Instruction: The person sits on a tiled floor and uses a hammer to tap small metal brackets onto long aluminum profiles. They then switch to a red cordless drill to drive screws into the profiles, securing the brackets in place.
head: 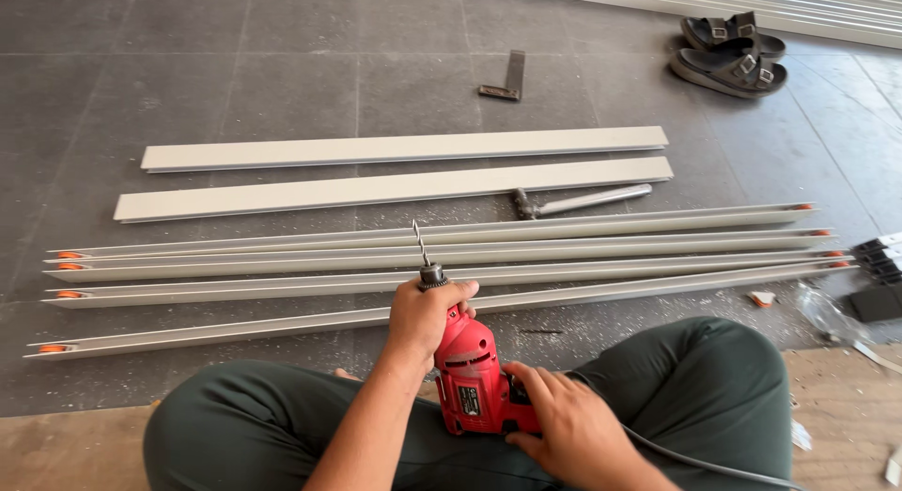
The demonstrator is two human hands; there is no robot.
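Floor (235,77): dark grey square tiles, pale grout lines, dusty, small debris scattered. Near edge: bare wooden board strip (846,397), light brown. Pair of dark buckled sandals (731,51) top right, touching each other. Pale long profiles stacked (752,7) along far top edge. Light: bright, even, soft shadows. No wall in view.

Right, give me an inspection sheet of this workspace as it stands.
Surface: dark tiled floor, metal shavings near the profiles.
Job's things: red corded drill, bit pointing up; long pale metal profiles with orange end pieces.
Clutter: try square, hammer, pair of sandals, black parts at right edge.
Grippers: left hand around the chuck; right hand on the drill's rear.
Cables: grey cord trailing right.
Surroundings: more profiles stacked top right.
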